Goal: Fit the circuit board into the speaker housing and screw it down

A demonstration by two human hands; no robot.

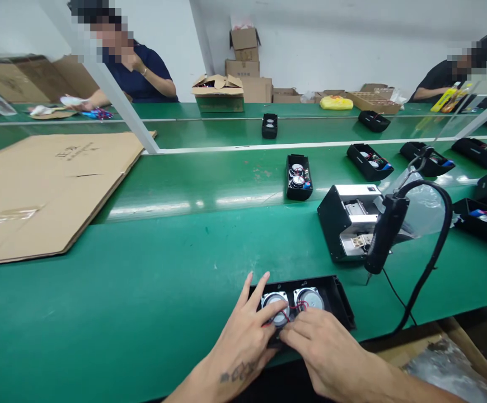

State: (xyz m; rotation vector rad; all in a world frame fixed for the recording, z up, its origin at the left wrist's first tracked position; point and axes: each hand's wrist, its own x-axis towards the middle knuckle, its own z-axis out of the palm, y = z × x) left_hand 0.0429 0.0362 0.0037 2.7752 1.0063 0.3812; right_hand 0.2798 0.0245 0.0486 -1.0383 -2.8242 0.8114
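A black speaker housing with two round silver speaker drivers lies on the green bench just in front of me. My left hand rests on its left end, fingers spread, the tips touching the left driver. My right hand is beside it with fingers drawn together in a pinch over the red wires between the drivers. What the pinch holds is hidden.
An electric screwdriver hangs on a black cable right of the housing, in front of a black-and-silver box. More black housings lie along the belt. Flat cardboard lies at the left. Two people sit across the bench.
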